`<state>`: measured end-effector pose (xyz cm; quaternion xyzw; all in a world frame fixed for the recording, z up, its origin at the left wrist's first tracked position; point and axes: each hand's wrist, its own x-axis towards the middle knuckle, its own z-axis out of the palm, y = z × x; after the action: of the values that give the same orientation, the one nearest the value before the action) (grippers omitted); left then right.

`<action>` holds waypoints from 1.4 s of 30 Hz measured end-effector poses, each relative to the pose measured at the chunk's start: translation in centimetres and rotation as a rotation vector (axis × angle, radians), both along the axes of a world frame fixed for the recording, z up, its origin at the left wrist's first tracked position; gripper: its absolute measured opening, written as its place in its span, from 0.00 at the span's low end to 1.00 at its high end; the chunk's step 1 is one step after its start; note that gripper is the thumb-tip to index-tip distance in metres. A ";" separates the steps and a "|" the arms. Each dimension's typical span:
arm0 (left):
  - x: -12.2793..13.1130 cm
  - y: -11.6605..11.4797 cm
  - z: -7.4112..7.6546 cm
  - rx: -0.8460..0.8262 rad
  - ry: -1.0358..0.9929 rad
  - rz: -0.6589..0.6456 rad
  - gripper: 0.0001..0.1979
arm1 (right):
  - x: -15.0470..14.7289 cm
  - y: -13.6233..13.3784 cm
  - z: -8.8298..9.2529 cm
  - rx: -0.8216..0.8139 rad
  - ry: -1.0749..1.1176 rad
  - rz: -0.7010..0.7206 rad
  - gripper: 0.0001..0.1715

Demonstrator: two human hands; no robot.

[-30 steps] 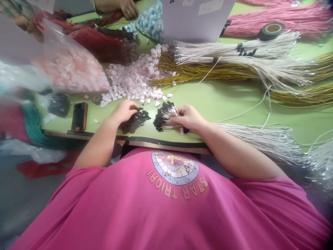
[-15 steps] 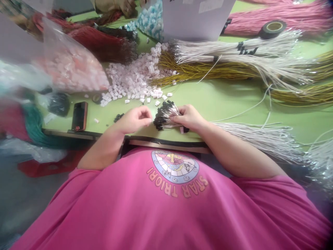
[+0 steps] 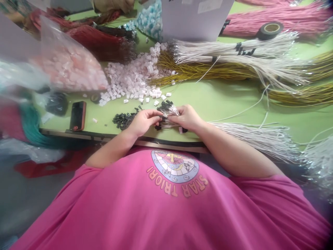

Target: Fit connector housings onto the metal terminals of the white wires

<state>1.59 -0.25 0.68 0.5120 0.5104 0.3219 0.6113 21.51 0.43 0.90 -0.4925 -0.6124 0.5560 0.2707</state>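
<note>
Head view: right hand (image 3: 187,117) grips white wire bundle (image 3: 172,110) near edge of green table (image 3: 221,104), black ends (image 3: 166,105) toward left hand (image 3: 145,122). Left fingertips reach those ends; cannot tell whether they pinch anything. Small black pieces (image 3: 121,120) lie heaped beside left hand.

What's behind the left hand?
Partly behind the left hand is a pile of small black pieces on the green tabletop; whatever the hand itself covers can't be seen.
</note>
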 end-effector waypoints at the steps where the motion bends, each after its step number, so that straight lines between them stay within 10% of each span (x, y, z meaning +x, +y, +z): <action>1: 0.1 0.0 0.1 0.006 0.013 0.003 0.08 | 0.0 0.0 0.0 -0.003 -0.006 0.003 0.10; 15: 0.9 -1.2 0.8 0.355 0.444 -0.137 0.10 | 0.2 0.0 -0.4 0.088 -0.131 0.085 0.15; 24: -7.1 4.1 0.9 0.508 1.052 -0.061 0.12 | 0.6 0.0 0.4 -0.083 0.062 -0.005 0.16; 42: -8.6 5.4 1.1 0.419 1.110 -0.368 0.19 | 0.3 -0.1 0.7 -0.043 0.010 0.010 0.08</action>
<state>-6.99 5.13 1.74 0.7918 0.5815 -0.0094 0.1868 21.81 0.32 1.56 -0.4922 -0.6016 0.5728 0.2603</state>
